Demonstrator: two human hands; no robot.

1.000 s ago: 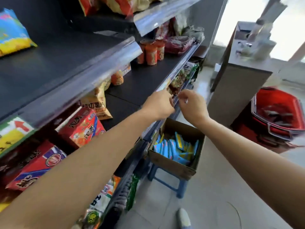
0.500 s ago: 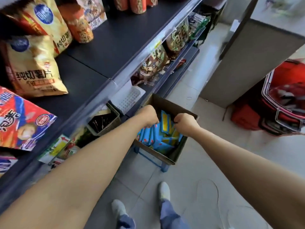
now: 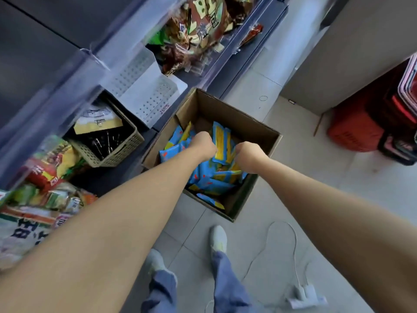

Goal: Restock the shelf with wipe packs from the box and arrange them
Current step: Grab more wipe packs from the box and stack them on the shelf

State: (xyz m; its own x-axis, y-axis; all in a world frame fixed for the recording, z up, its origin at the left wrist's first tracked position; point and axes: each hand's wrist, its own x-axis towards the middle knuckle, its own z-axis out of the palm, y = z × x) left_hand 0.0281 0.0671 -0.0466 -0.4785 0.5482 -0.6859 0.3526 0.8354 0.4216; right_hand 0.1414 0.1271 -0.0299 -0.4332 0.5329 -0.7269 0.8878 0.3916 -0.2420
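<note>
Both hands down in cardboard box: left hand and right hand curled into fists among blue-and-yellow wipe packs, one upright pack between them, actual hold not discernible (fingers hidden beneath knuckles). Packs judged light, soft and slick-wrapped, heaped loose and crooked; best pinched across flat faces or scooped several together, not by thin sealed edges. Box on tiled floor just beside low shelf crowded with white tray and tan basket; loose white cable near feet, possible trip hazard.

Beige slotted basket beside white perforated tray — snack bags behind; red baskets across floor.
</note>
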